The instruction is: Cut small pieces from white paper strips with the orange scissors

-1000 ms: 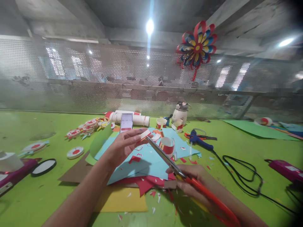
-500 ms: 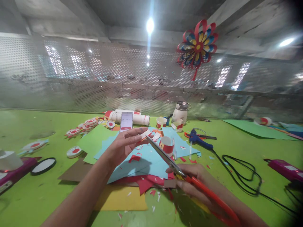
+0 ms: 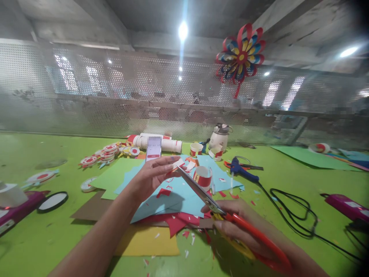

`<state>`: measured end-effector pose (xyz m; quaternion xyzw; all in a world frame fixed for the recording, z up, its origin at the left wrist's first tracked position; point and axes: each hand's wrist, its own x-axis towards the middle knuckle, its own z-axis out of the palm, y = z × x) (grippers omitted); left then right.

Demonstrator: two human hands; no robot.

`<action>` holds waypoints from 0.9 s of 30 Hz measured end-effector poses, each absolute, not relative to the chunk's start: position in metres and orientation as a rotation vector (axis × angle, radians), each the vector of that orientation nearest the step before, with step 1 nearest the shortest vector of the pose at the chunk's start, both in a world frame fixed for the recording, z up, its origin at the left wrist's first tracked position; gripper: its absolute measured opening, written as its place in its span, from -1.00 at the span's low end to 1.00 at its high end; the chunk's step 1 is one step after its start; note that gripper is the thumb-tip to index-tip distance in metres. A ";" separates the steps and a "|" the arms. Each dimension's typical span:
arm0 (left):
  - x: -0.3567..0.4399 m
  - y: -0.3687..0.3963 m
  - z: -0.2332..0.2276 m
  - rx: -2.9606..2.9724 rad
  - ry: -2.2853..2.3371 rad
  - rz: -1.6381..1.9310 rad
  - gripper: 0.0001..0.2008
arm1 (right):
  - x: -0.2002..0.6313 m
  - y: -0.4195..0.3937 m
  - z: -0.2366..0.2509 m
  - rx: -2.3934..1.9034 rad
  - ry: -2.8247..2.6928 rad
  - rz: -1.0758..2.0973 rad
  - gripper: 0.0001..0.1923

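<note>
My left hand (image 3: 152, 175) pinches a small white and red piece of paper (image 3: 178, 164) between thumb and fingers, above the coloured sheets. My right hand (image 3: 230, 219) is wrapped around scissors (image 3: 198, 188) with red and yellow handles. The blade tips point up and left and meet the edge of the paper piece; whether they cut into it cannot be made out. Just beyond the blades stands a cut ring of a red and white paper cup (image 3: 203, 177). Light blue paper (image 3: 175, 204) lies below, strewn with red and white scraps.
A phone (image 3: 153, 149) stands before stacked paper cups (image 3: 170, 145). A blue glue gun (image 3: 245, 171) trails a black cord (image 3: 300, 215) on the right. Round paper pieces (image 3: 109, 150) lie on the left, near a black-rimmed disc (image 3: 52, 202). A bottle (image 3: 219, 136) stands behind; a paper flower (image 3: 241, 57) hangs above.
The scissor handles have spread a little, with the yellow one showing more below my right hand. My left hand and the paper piece stay nearly in place.
</note>
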<state>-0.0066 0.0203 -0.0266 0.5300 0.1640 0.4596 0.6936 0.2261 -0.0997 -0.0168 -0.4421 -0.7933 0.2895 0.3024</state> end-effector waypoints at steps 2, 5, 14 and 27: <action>-0.006 0.020 -0.026 1.195 0.365 1.023 -0.68 | 0.226 -0.099 -0.017 -1.151 -2.119 0.762 -0.72; -0.006 0.020 -0.026 1.199 0.368 1.021 -0.67 | 0.228 -0.098 -0.020 -1.153 -2.119 0.735 -0.74; -0.007 0.021 -0.026 1.193 0.384 1.026 -0.64 | 0.230 -0.097 -0.024 -1.214 -2.094 0.808 -0.71; -0.007 0.021 -0.027 1.192 0.372 1.029 -0.66 | 0.226 -0.096 -0.021 -1.245 -2.066 0.900 -0.69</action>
